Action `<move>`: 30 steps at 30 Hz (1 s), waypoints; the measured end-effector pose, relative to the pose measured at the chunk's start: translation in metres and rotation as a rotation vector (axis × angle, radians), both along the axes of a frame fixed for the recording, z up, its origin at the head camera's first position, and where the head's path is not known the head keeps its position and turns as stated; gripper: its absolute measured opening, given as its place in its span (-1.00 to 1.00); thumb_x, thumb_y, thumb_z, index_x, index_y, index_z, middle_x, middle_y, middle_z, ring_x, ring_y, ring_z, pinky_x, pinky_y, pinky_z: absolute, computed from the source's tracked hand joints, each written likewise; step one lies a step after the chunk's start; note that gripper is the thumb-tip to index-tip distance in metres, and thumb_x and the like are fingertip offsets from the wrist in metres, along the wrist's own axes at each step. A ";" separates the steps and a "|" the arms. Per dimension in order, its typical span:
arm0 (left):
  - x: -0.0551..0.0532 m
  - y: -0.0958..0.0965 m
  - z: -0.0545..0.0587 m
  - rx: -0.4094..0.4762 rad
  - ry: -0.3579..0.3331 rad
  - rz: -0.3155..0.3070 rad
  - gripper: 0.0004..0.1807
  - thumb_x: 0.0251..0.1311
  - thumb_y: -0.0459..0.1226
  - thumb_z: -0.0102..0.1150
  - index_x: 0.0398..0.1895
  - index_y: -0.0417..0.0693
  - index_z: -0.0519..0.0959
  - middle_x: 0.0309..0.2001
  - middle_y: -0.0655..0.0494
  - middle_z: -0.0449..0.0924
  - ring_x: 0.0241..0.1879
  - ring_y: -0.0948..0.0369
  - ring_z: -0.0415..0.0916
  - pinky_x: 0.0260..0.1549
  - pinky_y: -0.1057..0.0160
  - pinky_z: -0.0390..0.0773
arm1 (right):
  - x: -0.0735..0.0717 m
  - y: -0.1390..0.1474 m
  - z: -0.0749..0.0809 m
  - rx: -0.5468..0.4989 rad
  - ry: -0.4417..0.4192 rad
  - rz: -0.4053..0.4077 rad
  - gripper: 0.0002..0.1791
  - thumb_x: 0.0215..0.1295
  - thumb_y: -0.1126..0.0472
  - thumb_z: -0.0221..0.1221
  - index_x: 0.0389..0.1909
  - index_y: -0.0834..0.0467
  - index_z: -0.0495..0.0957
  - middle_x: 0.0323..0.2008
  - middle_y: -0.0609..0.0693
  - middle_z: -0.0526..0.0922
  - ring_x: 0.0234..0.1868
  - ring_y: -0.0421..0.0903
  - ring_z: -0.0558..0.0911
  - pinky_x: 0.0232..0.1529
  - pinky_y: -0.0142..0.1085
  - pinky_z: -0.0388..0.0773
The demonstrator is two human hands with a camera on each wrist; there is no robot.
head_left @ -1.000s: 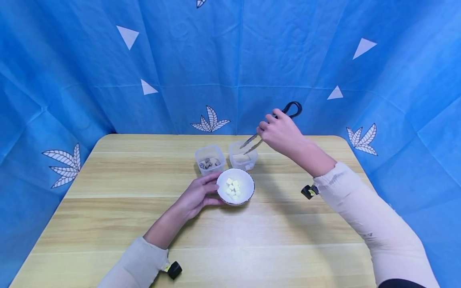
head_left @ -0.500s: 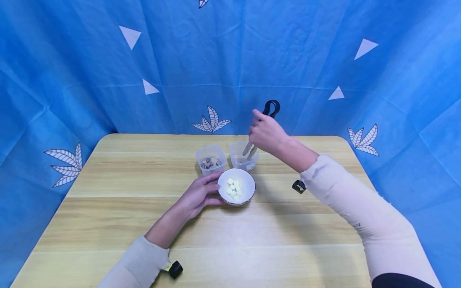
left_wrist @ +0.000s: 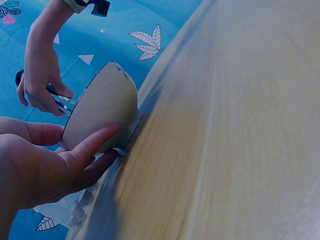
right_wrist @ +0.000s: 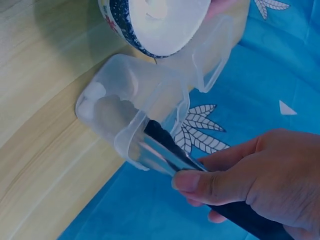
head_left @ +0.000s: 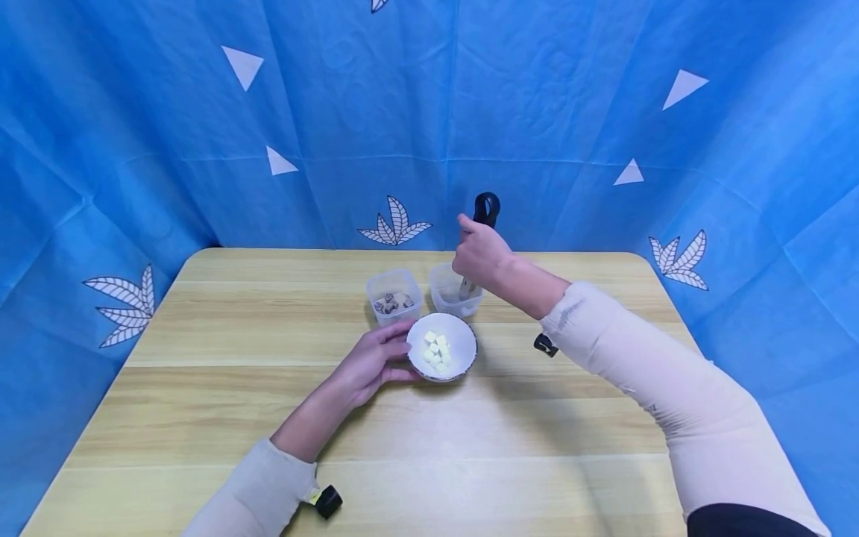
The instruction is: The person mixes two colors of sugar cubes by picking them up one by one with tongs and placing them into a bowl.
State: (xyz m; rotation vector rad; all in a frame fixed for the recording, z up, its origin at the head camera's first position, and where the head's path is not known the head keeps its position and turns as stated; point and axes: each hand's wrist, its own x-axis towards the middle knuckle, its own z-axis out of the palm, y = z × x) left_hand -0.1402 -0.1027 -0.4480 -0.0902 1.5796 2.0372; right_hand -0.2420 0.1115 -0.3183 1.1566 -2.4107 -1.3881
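My left hand (head_left: pixel 369 364) holds a white bowl (head_left: pixel 464 350) with a dark patterned outside by its left side, the thumb on one side and fingers on the other. Several small white cubes (head_left: pixel 438 350) lie in it. In the left wrist view the bowl (left_wrist: pixel 107 102) stands close to the table. My right hand (head_left: pixel 485 257) grips metal tongs with black handles (head_left: pixel 486 209). Their tips reach down into a clear plastic container (head_left: pixel 443 277) behind the bowl. Through its wall in the right wrist view, the tong heads (right_wrist: pixel 115 112) are close to white pieces (right_wrist: pixel 92 95).
Left of that container stands a second clear container (head_left: pixel 392 277) with several brown-and-pale pieces (head_left: pixel 388 303) in it. A wooden table (head_left: pixel 235 403) lies under everything, its back edge against a blue patterned curtain (head_left: pixel 376 89). Both sleeves carry a small black device (head_left: pixel 329 501).
My right hand has moved left and down, bringing the tongs into the right container. The spread tong arms have closed together. My left hand and the bowl have stayed put.
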 end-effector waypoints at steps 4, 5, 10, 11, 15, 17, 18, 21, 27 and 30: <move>0.000 0.001 0.000 0.000 -0.010 0.004 -0.34 0.49 -0.44 -0.07 0.62 -0.10 0.16 0.56 -0.23 0.23 0.40 -0.18 0.44 0.16 -0.15 0.72 | 0.002 -0.002 -0.002 0.040 -0.007 -0.025 -0.88 0.31 0.22 0.40 -0.18 -0.04 0.82 -0.25 -0.07 0.84 -0.01 -0.06 0.70 0.59 -0.04 0.19; 0.000 0.001 0.000 0.000 -0.013 0.007 -0.35 0.49 -0.44 -0.07 0.62 -0.09 0.17 0.56 -0.22 0.24 0.40 -0.18 0.44 0.16 -0.15 0.73 | 0.003 -0.002 -0.003 0.045 -0.006 -0.028 -0.88 0.32 0.23 0.39 -0.19 -0.03 0.81 -0.25 -0.06 0.84 -0.03 -0.06 0.69 0.56 -0.04 0.21; 0.000 0.002 0.000 -0.002 -0.001 0.010 -0.35 0.49 -0.45 -0.07 0.62 -0.11 0.17 0.56 -0.23 0.23 0.40 -0.19 0.43 0.16 -0.16 0.72 | 0.003 -0.001 -0.003 0.052 -0.001 -0.032 -0.90 0.32 0.23 0.39 -0.20 -0.02 0.80 -0.27 -0.05 0.83 -0.14 -0.07 0.65 0.31 -0.10 0.33; 0.000 0.001 0.000 -0.001 0.001 0.009 -0.35 0.49 -0.45 -0.08 0.62 -0.12 0.16 0.56 -0.23 0.23 0.41 -0.19 0.43 0.16 -0.17 0.72 | 0.002 0.000 -0.004 0.049 -0.004 -0.034 -0.90 0.31 0.22 0.40 -0.20 -0.02 0.80 -0.27 -0.05 0.83 -0.16 -0.07 0.64 0.25 -0.11 0.34; 0.001 0.001 -0.001 -0.001 0.003 0.006 -0.34 0.49 -0.45 -0.08 0.62 -0.13 0.14 0.57 -0.24 0.21 0.42 -0.22 0.40 0.18 -0.17 0.71 | 0.001 0.002 -0.003 0.021 -0.026 -0.039 -0.89 0.29 0.21 0.42 -0.20 -0.04 0.80 -0.26 -0.06 0.84 -0.17 -0.06 0.64 0.20 -0.12 0.34; 0.001 0.000 -0.001 -0.004 0.007 0.003 -0.34 0.49 -0.45 -0.08 0.63 -0.13 0.14 0.57 -0.25 0.20 0.42 -0.22 0.40 0.18 -0.16 0.71 | 0.000 0.003 -0.004 0.008 -0.036 -0.037 -0.89 0.30 0.22 0.41 -0.21 -0.05 0.80 -0.27 -0.07 0.84 -0.18 -0.06 0.65 0.21 -0.12 0.34; 0.001 0.000 -0.002 -0.005 0.008 0.001 -0.34 0.49 -0.45 -0.08 0.63 -0.13 0.14 0.57 -0.25 0.20 0.42 -0.22 0.40 0.18 -0.16 0.71 | 0.000 0.003 -0.003 0.003 -0.040 -0.035 -0.90 0.30 0.22 0.41 -0.22 -0.05 0.80 -0.28 -0.07 0.84 -0.18 -0.06 0.65 0.22 -0.12 0.34; 0.001 0.000 -0.002 -0.009 0.006 0.000 -0.34 0.49 -0.44 -0.08 0.63 -0.12 0.14 0.57 -0.24 0.21 0.42 -0.21 0.41 0.17 -0.15 0.72 | -0.001 0.005 -0.003 -0.007 -0.045 -0.031 -0.91 0.30 0.22 0.41 -0.23 -0.05 0.80 -0.30 -0.07 0.83 -0.20 -0.05 0.66 0.22 -0.11 0.35; 0.001 0.000 -0.001 -0.008 0.009 0.003 -0.33 0.49 -0.45 -0.08 0.63 -0.14 0.12 0.58 -0.25 0.19 0.42 -0.23 0.40 0.17 -0.15 0.72 | -0.003 0.010 0.000 -0.028 -0.037 -0.021 -0.90 0.29 0.22 0.41 -0.23 -0.06 0.80 -0.33 -0.08 0.82 -0.19 -0.05 0.66 0.25 -0.08 0.36; 0.001 0.001 -0.001 -0.007 0.011 0.006 -0.33 0.48 -0.45 -0.08 0.63 -0.14 0.12 0.58 -0.26 0.18 0.44 -0.24 0.38 0.17 -0.16 0.71 | -0.004 0.015 0.002 -0.067 -0.031 -0.007 -0.89 0.33 0.25 0.38 -0.28 -0.06 0.80 -0.36 -0.08 0.82 -0.19 -0.04 0.67 0.28 -0.06 0.37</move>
